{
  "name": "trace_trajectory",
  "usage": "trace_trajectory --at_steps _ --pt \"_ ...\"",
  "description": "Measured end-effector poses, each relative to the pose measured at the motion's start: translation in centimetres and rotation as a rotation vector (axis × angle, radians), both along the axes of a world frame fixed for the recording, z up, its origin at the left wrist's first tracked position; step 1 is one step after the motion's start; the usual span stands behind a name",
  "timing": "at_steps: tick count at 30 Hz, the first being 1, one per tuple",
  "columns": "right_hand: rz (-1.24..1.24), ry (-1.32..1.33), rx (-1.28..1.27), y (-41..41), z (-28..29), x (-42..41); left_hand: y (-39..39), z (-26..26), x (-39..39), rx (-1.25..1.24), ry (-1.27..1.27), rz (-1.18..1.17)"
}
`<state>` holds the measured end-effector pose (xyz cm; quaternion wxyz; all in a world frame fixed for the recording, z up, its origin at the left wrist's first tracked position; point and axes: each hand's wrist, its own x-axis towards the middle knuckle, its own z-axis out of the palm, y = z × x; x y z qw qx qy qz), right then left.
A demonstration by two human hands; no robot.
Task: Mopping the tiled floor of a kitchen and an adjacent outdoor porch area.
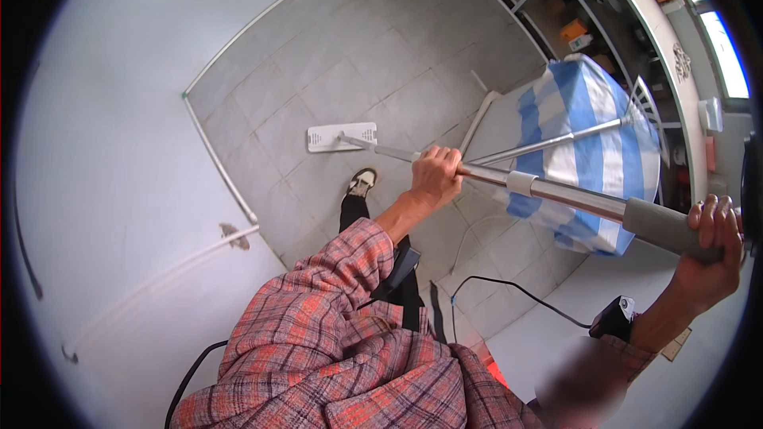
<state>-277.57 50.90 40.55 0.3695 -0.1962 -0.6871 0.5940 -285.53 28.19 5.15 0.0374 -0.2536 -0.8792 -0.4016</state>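
Observation:
A flat mop runs diagonally across the view, its metal pole (581, 202) held in both hands. My left hand (436, 174) wraps around the pole near the middle of the view. At the far right, my right hand (709, 256) grips the end of the grey handle sleeve (664, 226). The white rectangular mop head (328, 138) rests flat on the tiled floor (363, 80), ahead of my shoe (362, 182). Its underside is hidden.
A blue-and-white patterned cloth (587, 107) covers a bulky object on the right. Before it slants a second metal pole (551, 142). Shelves (620, 62) with boxes stand behind. A white wall (119, 131) bounds the left. A black cable (518, 286) loops at lower right.

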Motion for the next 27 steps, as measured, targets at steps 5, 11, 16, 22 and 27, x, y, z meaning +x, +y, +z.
trace_trajectory --at_steps 5,11,16,22,27 --pt "0.510 -0.050 -0.192 -0.4 -0.2 5.2 -3.0 0.1 12.4 -0.035 -0.074 0.003" --pt "0.331 -0.071 -0.270 -4.6 -1.9 9.2 -7.1 -0.1 19.8 -0.015 -0.116 -0.045" --pt "-0.161 0.119 0.055 -1.1 3.2 15.8 -4.1 5.1 16.3 0.188 0.033 -0.194" --pt "0.047 0.512 0.057 -7.5 2.9 8.3 3.2 6.0 0.0 0.328 0.266 -0.108" --pt "0.033 -0.001 0.674 -7.3 -4.4 -1.2 10.1 4.0 -16.5 0.446 0.331 -0.141"
